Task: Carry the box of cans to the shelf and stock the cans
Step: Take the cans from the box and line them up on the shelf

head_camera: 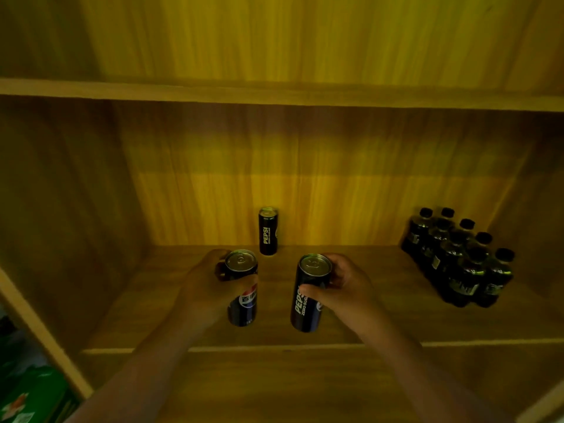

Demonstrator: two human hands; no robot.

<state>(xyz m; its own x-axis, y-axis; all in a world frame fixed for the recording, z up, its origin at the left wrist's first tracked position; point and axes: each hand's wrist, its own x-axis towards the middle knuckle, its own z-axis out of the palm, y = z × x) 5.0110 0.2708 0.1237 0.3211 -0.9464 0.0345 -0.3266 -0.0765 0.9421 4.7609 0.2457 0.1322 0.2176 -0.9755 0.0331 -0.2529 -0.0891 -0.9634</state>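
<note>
On shelf [381, 315] | left hand [204, 285] grips can [242, 288] | right hand [341, 288] grips second can [308, 297]

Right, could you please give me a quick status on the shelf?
Left hand and right hand each grip a black can. One black can stands at back. Bottle pack far right, clear.

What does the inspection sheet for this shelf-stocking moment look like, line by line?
Surface: wooden shelf board, dimly lit, bare across its left part.
Job's things: one can upright at the back wall; left-hand can and right-hand can upright near the front. Box not in view.
Clutter: shrink-wrapped pack of dark bottles at the right end.
Grippers: left hand wrapped around its can; right hand gripping its can near the top, fingers across the front.
Cables: nothing seen.
Surroundings: upper shelf board above; green packaging lower left.
</note>
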